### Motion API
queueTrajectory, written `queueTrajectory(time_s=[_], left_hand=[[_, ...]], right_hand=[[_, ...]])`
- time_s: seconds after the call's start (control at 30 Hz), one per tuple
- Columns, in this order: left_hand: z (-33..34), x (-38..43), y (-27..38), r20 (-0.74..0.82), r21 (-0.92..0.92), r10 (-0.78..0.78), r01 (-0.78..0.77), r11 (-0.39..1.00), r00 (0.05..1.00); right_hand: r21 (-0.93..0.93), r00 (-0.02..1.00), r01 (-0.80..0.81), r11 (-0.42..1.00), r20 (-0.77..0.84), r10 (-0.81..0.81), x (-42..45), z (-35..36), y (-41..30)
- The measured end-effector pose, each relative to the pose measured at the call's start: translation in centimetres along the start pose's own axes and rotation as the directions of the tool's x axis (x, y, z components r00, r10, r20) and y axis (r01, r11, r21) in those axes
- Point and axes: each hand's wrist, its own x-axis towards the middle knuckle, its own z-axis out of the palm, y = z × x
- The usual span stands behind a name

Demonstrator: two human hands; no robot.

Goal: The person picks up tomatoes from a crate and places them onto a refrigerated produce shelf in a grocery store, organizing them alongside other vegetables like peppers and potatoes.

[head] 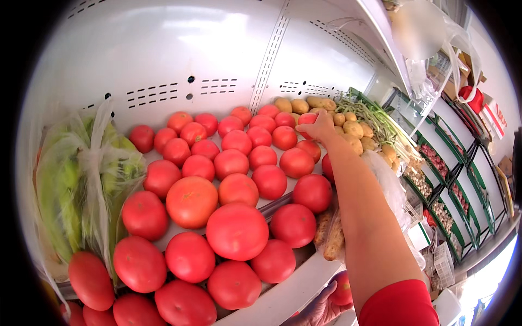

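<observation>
My right hand (320,126) reaches to the far side of the shelf, its fingers around a red tomato (307,118) beside the potatoes. Low in the view, my left hand (320,307) holds another tomato (341,290) in front of the shelf's white front edge (281,299); my right forearm partly covers that tomato. Many loose tomatoes (237,231) are spread over the shelf between the two hands, larger ones towards the front. Some sit on both sides of a dark divider strip (281,202).
Green peppers in a clear plastic bag (89,179) lie at left. Potatoes (352,129), green beans (359,112) and scallions (397,136) lie beyond my right hand. Brown roots in plastic (335,236) lie beside my forearm. Green-edged racks (452,179) hold produce at right. A white perforated panel (163,53) stands behind.
</observation>
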Motion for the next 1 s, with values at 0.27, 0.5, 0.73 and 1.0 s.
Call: queueTrajectory(time_s=[0.27, 0.5, 0.73, 1.0], left_hand=[[0.4, 0.3, 0.3, 0.006, 0.031, 0.026, -0.026, 0.999, 1.000], [0.7, 0.1, -1.9, 0.030, 0.219, 0.091, -0.096, 0.971, 0.995], [3.3, -1.4, -1.8, 0.262, 0.143, 0.119, -0.160, 0.977, 0.958], [7.5, -3.2, -5.0, 0.288, 0.428, 0.004, -0.132, 0.894, 0.958]], right_hand=[[-0.135, 0.997, 0.080, 0.988, 0.027, -0.077, 0.3, 1.7, 1.1], [0.382, 0.975, -0.002, 0.924, 0.208, -0.083, -4.8, -7.7, -2.9], [0.163, 0.545, 0.356, 0.920, 0.764, -0.346, -26.1, -21.1, -4.7], [-0.245, 0.511, 0.746, 0.619, 0.807, -0.297, -38.5, -18.3, 1.1]])
